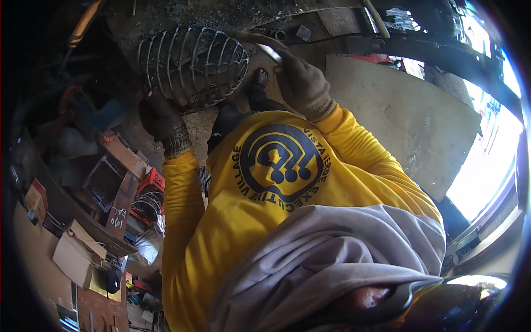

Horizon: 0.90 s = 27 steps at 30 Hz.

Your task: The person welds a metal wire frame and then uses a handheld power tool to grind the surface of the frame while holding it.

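An oval cage of bent metal rods stands at the edge of the dark worktop, its ribs crossing its length. My left hand, in a dark knitted glove, is closed at the cage's near left rim; its fingertips are partly in shadow. My right hand, in a paler grey-brown glove, is closed round a tool with a dark curved bar and a shiny pale strip beneath it. The bar's far end reaches close to the cage's right end; whether they touch I cannot tell.
The dark, gritty worktop runs along the top. A tool with an orange and black handle is at upper left. A large flat sheet lies to my right. At left are an open cardboard box and a red crate with wire.
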Available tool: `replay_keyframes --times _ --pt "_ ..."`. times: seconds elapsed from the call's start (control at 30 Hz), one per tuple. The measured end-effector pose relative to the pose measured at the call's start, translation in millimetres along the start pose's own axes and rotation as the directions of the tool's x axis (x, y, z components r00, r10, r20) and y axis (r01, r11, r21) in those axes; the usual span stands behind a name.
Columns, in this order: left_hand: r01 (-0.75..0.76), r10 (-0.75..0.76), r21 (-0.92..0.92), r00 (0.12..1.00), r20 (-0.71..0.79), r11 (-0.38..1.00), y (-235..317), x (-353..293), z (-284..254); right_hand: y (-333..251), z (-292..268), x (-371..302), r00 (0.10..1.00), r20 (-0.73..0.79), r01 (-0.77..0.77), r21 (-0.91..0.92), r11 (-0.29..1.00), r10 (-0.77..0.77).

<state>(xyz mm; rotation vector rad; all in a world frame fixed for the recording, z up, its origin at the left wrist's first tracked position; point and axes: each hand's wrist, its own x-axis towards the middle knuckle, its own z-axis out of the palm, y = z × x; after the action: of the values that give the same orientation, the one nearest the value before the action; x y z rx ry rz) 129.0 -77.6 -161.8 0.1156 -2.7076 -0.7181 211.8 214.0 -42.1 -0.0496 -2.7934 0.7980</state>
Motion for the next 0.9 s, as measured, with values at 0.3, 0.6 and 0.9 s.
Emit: replay_keyframes --times 0.3,0.6,0.9 --pt "0.2 -0.195 -0.018 0.969 0.15 0.98 3.8 3.9 -3.8 -7.8 -11.6 1.3 0.993 0.066 -0.093 -0.025 0.995 0.094" --pt "0.069 -0.062 -0.084 0.995 0.079 0.994 -16.6 0.4 10.5 -0.4 10.1 -13.1 0.967 0.154 -0.21 0.019 0.978 0.204" --pt "0.254 -0.199 -0.254 0.954 0.224 0.933 -0.2 5.6 -2.3 2.3 10.6 -18.1 0.986 -0.024 -0.16 0.113 0.981 0.164"
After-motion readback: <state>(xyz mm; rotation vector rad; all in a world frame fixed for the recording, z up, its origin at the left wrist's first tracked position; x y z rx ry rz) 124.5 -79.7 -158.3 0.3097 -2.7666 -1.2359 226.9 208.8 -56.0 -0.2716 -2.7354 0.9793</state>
